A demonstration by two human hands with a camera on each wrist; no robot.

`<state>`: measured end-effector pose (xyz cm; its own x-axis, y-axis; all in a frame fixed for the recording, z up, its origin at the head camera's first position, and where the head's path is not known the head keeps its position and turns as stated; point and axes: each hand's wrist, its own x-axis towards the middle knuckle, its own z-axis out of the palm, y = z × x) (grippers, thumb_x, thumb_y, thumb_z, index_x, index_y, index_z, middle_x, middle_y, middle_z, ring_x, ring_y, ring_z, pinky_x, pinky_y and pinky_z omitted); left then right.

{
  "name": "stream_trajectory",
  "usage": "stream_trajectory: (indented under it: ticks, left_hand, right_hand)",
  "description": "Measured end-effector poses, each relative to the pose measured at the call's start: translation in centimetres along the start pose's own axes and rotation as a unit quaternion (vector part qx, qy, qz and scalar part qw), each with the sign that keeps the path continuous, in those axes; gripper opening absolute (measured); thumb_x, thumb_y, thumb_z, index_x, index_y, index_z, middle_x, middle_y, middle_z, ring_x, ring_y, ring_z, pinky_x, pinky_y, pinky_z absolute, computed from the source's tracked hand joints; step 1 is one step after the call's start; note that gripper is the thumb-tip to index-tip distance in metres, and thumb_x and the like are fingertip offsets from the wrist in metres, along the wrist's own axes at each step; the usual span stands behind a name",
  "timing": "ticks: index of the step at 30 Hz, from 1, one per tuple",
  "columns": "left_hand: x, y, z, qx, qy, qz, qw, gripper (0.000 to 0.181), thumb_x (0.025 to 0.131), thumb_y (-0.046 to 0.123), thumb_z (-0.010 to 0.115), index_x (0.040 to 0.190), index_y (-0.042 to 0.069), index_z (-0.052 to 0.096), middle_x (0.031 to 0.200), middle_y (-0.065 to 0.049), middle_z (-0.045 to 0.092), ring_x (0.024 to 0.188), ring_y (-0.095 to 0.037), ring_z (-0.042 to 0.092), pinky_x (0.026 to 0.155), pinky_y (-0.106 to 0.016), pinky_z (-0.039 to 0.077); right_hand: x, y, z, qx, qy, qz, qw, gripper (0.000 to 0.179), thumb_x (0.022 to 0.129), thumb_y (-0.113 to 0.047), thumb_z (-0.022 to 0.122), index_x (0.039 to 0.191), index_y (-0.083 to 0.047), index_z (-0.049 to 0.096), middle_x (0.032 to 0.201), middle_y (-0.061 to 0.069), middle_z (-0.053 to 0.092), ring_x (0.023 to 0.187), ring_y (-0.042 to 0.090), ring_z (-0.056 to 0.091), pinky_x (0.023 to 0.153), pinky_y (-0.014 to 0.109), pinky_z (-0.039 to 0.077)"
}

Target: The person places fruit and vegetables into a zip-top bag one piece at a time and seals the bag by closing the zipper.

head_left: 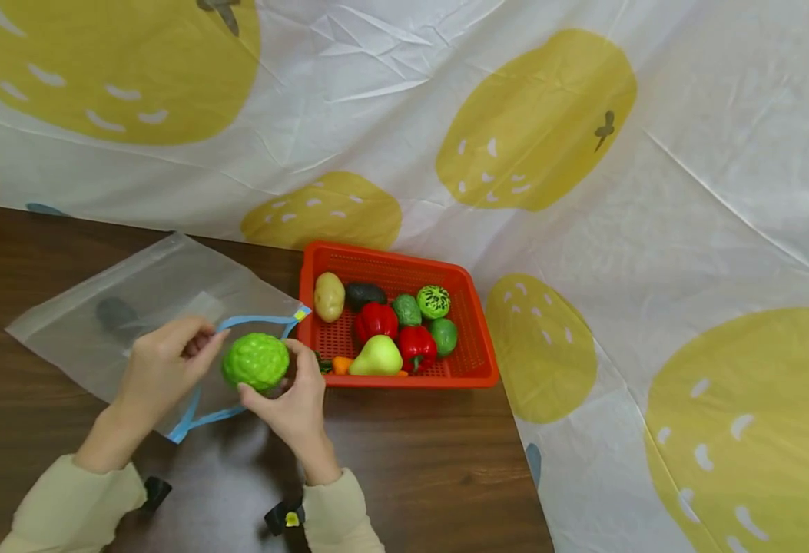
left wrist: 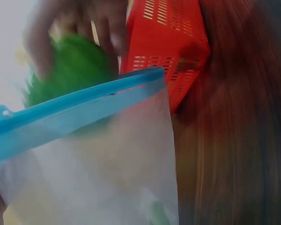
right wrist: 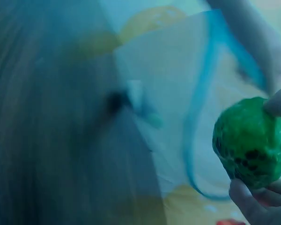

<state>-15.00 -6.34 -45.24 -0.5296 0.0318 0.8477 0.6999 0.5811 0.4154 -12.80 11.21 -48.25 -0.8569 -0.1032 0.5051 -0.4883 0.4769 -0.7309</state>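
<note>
My right hand [head_left: 296, 403] holds a bumpy light-green custard apple [head_left: 256, 361] between thumb and fingers, at the mouth of a clear zip bag [head_left: 162, 269]. In the left wrist view the custard apple [left wrist: 77, 70] shows behind the bag's blue zip edge [left wrist: 75, 99]. My left hand [head_left: 162, 365] pinches the blue-edged opening with thumb and fingertips. The opening gapes, its blue strip [right wrist: 194, 126] curving beside the custard apple [right wrist: 253, 140] in the right wrist view. A dark oval item [head_left: 117, 315] shows through the bag's plastic.
A red plastic basket [head_left: 476, 330] stands right of the bag, holding a potato [head_left: 329, 297], red peppers [head_left: 376, 321], a pear [head_left: 379, 357] and several green pieces. Behind the brown wooden table [head_left: 432, 453] hangs a white cloth with yellow fruit prints [head_left: 542, 115].
</note>
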Motion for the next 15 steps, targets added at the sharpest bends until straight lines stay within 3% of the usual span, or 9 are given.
stream_trajectory:
  ticks: [3, 6, 8, 12, 14, 15]
  left_hand:
    - [-0.1, 0.2, 0.1, 0.002, -0.006, 0.007, 1.0, 0.053, 0.098, 0.041, 0.042, 0.07, -0.001, 0.058, 0.06, -0.004, 0.053, 0.047, -0.011, 0.046, 0.043, -0.02, 0.039]
    - [-0.3, 0.5, 0.4, 0.002, -0.004, 0.017, 0.9998, 0.053, 0.098, 0.041, 0.041, 0.069, -0.001, 0.059, 0.06, -0.004, 0.053, 0.047, -0.011, 0.047, 0.042, -0.02, 0.039]
    - [-0.2, 0.8, 0.5, -0.001, 0.0, 0.023, 0.9997, 0.053, 0.098, 0.04, 0.042, 0.069, -0.001, 0.059, 0.061, -0.005, 0.053, 0.046, -0.012, 0.047, 0.042, -0.021, 0.039]
    - [-0.1, 1.0, 0.6, -0.001, 0.008, 0.032, 0.9995, 0.052, 0.098, 0.039, 0.044, 0.069, -0.001, 0.06, 0.062, -0.006, 0.055, 0.047, -0.012, 0.049, 0.043, -0.023, 0.041]
    - [-0.2, 1.1, 0.5, -0.004, 0.01, 0.034, 0.9994, 0.05, 0.098, 0.038, 0.045, 0.071, -0.001, 0.06, 0.062, -0.006, 0.056, 0.047, -0.012, 0.049, 0.043, -0.022, 0.041]
    - [-0.1, 1.2, 0.5, -0.009, 0.01, 0.033, 0.9993, 0.049, 0.098, 0.037, 0.045, 0.071, -0.001, 0.06, 0.063, -0.006, 0.056, 0.048, -0.012, 0.049, 0.043, -0.022, 0.041]
  right_hand:
    - [0.4, 0.1, 1.7, -0.087, 0.004, -0.036, 0.9955, 0.064, 0.066, -0.025, 0.081, 0.118, -0.005, 0.05, 0.102, 0.005, 0.055, 0.083, 0.008, 0.053, 0.069, 0.012, 0.045]
    - [1.2, -0.1, 3.3, -0.137, -0.003, -0.056, 0.9891, 0.063, 0.068, -0.027, 0.082, 0.117, -0.004, 0.049, 0.104, 0.007, 0.056, 0.092, 0.014, 0.056, 0.08, 0.015, 0.045]
    - [2.0, -0.3, 4.2, -0.171, -0.007, -0.075, 0.9823, 0.059, 0.068, -0.027, 0.082, 0.111, -0.003, 0.05, 0.098, 0.006, 0.055, 0.088, 0.015, 0.057, 0.078, 0.016, 0.047]
    - [3.9, -1.1, 5.4, -0.293, -0.04, -0.107, 0.9494, 0.028, 0.071, -0.026, 0.078, 0.073, -0.01, 0.056, 0.065, -0.004, 0.048, 0.066, 0.011, 0.056, 0.056, 0.015, 0.043]
    - [4.4, -0.7, 6.4, -0.363, -0.052, -0.125, 0.9219, 0.03, 0.073, -0.03, 0.074, 0.06, -0.015, 0.052, 0.054, -0.007, 0.043, 0.055, 0.01, 0.053, 0.047, 0.018, 0.039]
    - [4.3, 1.8, 8.0, -0.392, -0.054, -0.143, 0.9071, 0.032, 0.074, -0.034, 0.072, 0.055, -0.019, 0.05, 0.051, -0.009, 0.042, 0.052, 0.009, 0.051, 0.044, 0.019, 0.037]
